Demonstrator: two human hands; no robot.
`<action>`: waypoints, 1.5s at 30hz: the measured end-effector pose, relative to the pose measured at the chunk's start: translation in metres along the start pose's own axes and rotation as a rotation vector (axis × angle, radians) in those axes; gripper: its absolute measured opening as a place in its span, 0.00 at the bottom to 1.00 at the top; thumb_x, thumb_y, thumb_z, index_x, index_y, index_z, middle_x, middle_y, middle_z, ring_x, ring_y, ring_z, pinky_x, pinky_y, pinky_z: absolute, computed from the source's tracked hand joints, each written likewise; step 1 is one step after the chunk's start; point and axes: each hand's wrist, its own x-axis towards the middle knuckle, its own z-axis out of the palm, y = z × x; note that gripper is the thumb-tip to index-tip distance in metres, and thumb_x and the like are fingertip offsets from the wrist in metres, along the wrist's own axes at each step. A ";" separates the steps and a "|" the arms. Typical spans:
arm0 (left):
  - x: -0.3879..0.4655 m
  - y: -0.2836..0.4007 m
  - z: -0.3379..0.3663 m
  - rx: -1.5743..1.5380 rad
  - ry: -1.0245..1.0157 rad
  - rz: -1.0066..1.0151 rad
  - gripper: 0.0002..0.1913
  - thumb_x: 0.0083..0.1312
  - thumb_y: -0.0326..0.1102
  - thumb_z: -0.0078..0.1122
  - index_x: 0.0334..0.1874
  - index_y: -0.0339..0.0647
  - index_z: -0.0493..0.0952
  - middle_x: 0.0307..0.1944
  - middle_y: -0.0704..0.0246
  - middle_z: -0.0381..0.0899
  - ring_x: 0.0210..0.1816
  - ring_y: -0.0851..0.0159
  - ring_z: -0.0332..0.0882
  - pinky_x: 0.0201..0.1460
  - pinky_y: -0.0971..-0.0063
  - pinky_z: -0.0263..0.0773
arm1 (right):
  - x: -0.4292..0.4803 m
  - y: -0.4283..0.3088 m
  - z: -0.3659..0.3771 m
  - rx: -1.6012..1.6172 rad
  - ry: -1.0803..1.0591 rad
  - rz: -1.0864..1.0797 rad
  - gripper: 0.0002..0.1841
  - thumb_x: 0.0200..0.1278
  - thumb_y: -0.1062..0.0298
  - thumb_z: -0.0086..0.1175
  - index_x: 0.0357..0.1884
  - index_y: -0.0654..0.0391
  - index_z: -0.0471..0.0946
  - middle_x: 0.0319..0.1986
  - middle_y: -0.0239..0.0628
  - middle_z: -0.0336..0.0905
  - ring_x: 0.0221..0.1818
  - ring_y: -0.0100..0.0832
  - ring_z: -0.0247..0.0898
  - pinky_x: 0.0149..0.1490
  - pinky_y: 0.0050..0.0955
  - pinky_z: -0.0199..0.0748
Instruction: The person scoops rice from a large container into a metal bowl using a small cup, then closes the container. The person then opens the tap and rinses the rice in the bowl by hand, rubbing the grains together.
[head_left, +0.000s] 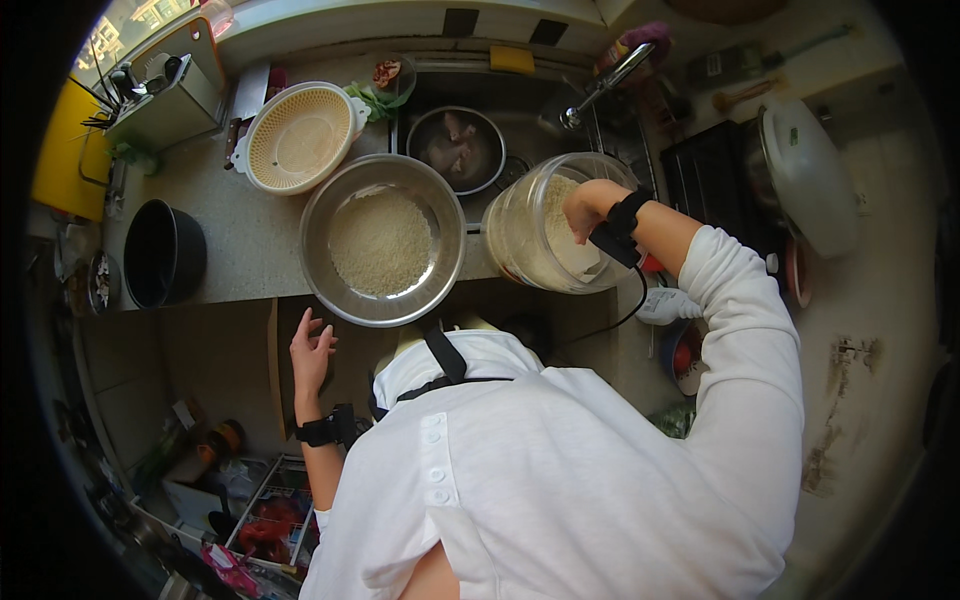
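Note:
A wide stainless steel bowl (457, 247) holds a layer of uncooked white rice (381, 241) and overhangs the counter's front edge. To its right, a large clear plastic jar (504, 232) with more rice inside tilts with its mouth towards me. My right hand (587, 210) reaches into that mouth with bent fingers. Beneath it shows a pale, flat-looking piece (576, 251), perhaps a scoop; the fingertips are hidden, so its grip is unclear. Below the bowl's left side, my left hand (311, 349) hangs in the air, fingers apart and holding nothing.
A cream plastic colander (300, 139) sits behind the bowl, beside a knife (241, 112). In the sink (540, 97) stands a metal basin (499, 146) with raw meat in water, under a faucet (607, 86). A black pot (165, 255) stands left; a stove (705, 180) lies right.

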 end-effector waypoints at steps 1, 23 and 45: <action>-0.007 -0.003 -0.001 0.004 0.029 -0.016 0.30 0.66 0.29 0.60 0.71 0.38 0.63 0.55 0.56 0.77 0.36 0.69 0.83 0.31 0.78 0.78 | 0.015 0.000 -0.002 -0.042 -0.054 0.032 0.22 0.59 0.52 0.65 0.49 0.58 0.82 0.46 0.38 0.83 0.45 0.40 0.79 0.49 0.42 0.71; -0.018 -0.010 -0.001 -0.112 0.112 -0.031 0.28 0.67 0.29 0.60 0.68 0.34 0.66 0.50 0.56 0.79 0.35 0.67 0.83 0.31 0.78 0.78 | 0.014 -0.010 0.012 0.371 0.882 -0.584 0.09 0.38 0.67 0.74 0.19 0.57 0.84 0.22 0.40 0.83 0.29 0.33 0.80 0.37 0.29 0.76; 0.071 0.022 0.002 0.184 -0.156 0.077 0.30 0.63 0.29 0.63 0.67 0.28 0.64 0.24 0.62 0.80 0.24 0.68 0.82 0.24 0.76 0.77 | -0.161 -0.026 0.148 1.071 1.339 -0.309 0.07 0.48 0.78 0.66 0.31 0.69 0.84 0.23 0.47 0.83 0.26 0.30 0.80 0.35 0.26 0.76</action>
